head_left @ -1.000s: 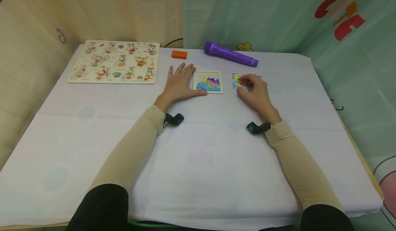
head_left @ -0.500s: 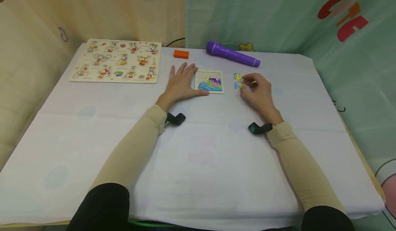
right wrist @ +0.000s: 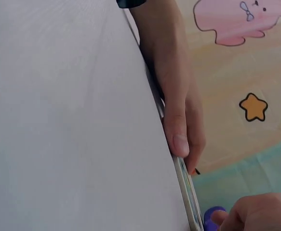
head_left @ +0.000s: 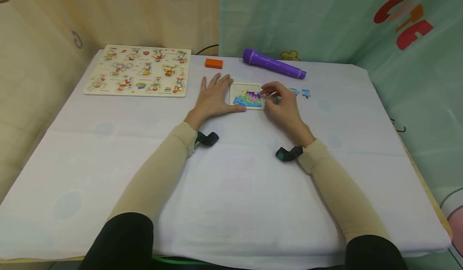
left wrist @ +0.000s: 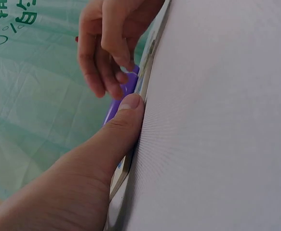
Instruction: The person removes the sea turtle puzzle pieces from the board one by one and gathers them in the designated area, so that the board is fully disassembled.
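Note:
A small wooden jigsaw puzzle tray (head_left: 237, 88) lies flat near the middle of the table, with a purple, yellow and blue picture (head_left: 249, 99) inside. My left hand (head_left: 216, 100) rests at its left side with fingers spread. The left thumb (left wrist: 126, 108) lies along the tray's near edge. Over the tray's right edge, my right hand (head_left: 283, 106) pinches a small puzzle piece (left wrist: 131, 73) between thumb and fingertips; the fingers hide most of it. Two blue puzzle pieces, a farther-left one (head_left: 294, 91) and a right one (head_left: 306, 93), lie just beyond the right hand.
A large wooden board (head_left: 139, 71) with cartoon figures stands flat at the back left. Behind the tray lie an orange block (head_left: 214, 64) and a purple toy microphone (head_left: 274, 64). Printed curtains (head_left: 307, 21) hang along the table's back and sides.
My right hand has moved left from the loose pieces to the tray's right edge, bringing a puzzle piece. Blue pieces it covered now show. My left hand has stayed at the tray.

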Tool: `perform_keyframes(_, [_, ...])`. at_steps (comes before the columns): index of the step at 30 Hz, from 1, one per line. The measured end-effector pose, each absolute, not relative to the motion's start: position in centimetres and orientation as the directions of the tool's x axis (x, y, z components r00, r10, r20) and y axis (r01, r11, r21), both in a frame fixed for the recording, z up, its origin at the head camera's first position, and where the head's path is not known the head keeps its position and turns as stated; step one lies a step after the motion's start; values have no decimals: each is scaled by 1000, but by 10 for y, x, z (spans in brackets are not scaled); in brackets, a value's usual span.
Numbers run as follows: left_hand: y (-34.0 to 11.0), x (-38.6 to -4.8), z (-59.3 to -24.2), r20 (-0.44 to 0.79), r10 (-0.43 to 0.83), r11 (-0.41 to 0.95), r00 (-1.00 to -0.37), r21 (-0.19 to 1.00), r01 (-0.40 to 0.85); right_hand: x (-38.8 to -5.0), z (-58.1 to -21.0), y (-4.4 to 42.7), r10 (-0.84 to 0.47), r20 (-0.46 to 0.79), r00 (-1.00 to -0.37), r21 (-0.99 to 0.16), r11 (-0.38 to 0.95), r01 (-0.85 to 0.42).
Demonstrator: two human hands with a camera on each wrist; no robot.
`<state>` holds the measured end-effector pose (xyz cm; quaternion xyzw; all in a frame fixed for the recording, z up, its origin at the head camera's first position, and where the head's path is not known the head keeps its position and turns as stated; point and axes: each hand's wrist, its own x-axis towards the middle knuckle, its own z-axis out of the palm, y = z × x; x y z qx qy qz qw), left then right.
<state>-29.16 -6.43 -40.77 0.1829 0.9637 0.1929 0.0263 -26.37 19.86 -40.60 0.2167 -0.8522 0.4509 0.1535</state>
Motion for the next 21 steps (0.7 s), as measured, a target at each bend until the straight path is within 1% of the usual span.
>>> perform_keyframes(5, [-64, -292, -408, 31, 362, 865, -932, 362, 348, -273, -401, 174, -335, 372, -866, -756, 432, -492])
perform_keyframes(11, [-64, -293, -406, 17, 376, 856, -927, 377, 354, -283, -400, 161, -394, 266, -880, -768, 465, -440])
perform_keyframes(15, [-66, -295, -403, 0, 398, 844, -917, 390, 367, -284, -401, 160, -418, 245, -875, -766, 470, -439])
perform_keyframes(21, [-71, -294, -398, -25, 420, 830, -907, 415, 372, -283, -406, 160, -450, 248, -858, -759, 461, -461])
